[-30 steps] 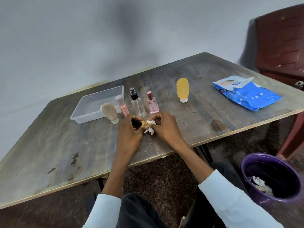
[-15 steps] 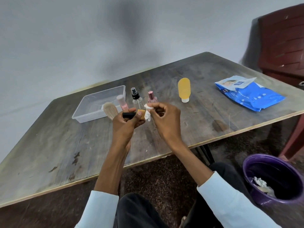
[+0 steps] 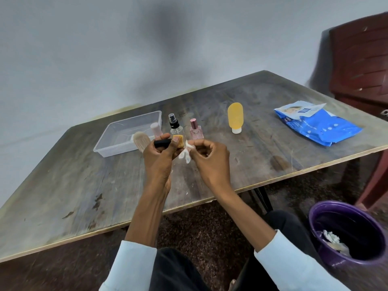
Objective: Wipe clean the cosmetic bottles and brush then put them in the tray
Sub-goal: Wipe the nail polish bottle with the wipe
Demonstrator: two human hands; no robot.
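Observation:
My left hand (image 3: pixel 158 158) grips a small amber bottle with a black cap (image 3: pixel 168 142), held sideways above the table. My right hand (image 3: pixel 210 160) pinches a crumpled white wipe (image 3: pixel 185 153) against the bottle's amber end. Behind my hands stand a beige brush (image 3: pixel 140 140), a pale pink-capped tube (image 3: pixel 156 130), a clear spray bottle with a black nozzle (image 3: pixel 175 126) and a pink perfume bottle (image 3: pixel 195 131). A yellow-orange tube (image 3: pixel 235 117) stands on its white cap further right. The clear plastic tray (image 3: pixel 117 133) lies at the back left with nothing visible inside.
A blue pack of wet wipes (image 3: pixel 317 124) lies at the table's right. A purple bin (image 3: pixel 346 234) holding used wipes stands on the floor at the lower right. A dark red chair (image 3: pixel 361 59) is behind the table's right corner.
Both hands have lifted the small amber bottle and wipe up off the table surface and hold them a little higher and farther back, in front of the standing bottles.

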